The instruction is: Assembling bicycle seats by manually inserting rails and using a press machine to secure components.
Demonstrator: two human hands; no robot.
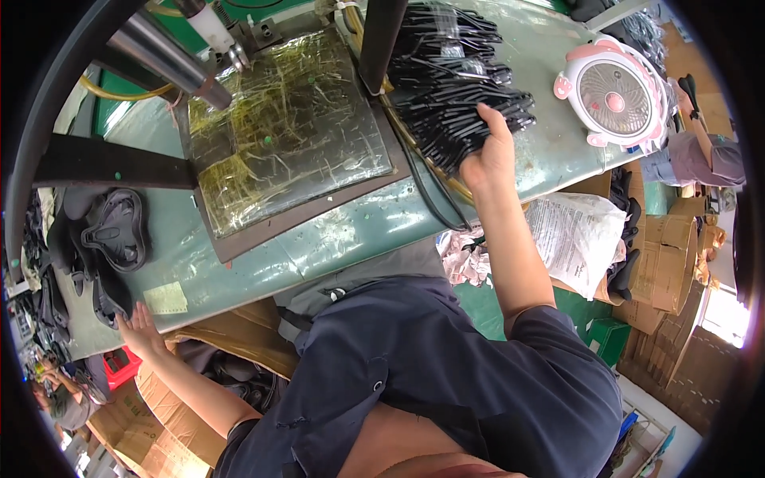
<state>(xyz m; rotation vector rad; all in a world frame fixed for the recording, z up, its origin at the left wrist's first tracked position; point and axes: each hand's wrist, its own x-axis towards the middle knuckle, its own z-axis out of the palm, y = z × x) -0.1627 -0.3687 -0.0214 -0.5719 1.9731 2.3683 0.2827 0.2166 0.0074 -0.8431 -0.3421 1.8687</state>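
Two hands apart: right at the strips, left at the moulded pieces

Both hands work at separate ends of the green, glossy bench (351, 220). The right hand (488, 155) is at the near end of a pile of thin, shiny black strips (458, 111). Its thumb is raised clear; the other fingers are largely hidden, so whether they grip strips cannot be told. The left hand (143, 341) has its fingers extended and parted beside the tip of a black, shoe-shaped moulded piece (110, 299); contact cannot be confirmed.

Handling: the strips lie close together and are likely to tangle. Lift a small number by their ends, and draw them away along their length. Support the moulded piece from beneath, since it lies near the front edge.

Clearances: a black metal upright (382, 48) stands beside the strips, to the left of the right hand. A thin black cable (422, 191) loops over the front edge between that upright and the right forearm; avoid snagging it. A dark flat plate covered in yellowed clear tape (343, 143) occupies the middle. Bench surface shows between the strips and a pink-and-white round fan (613, 102), and along the front edge below the plate. Both routes appear usable for sideways movement.
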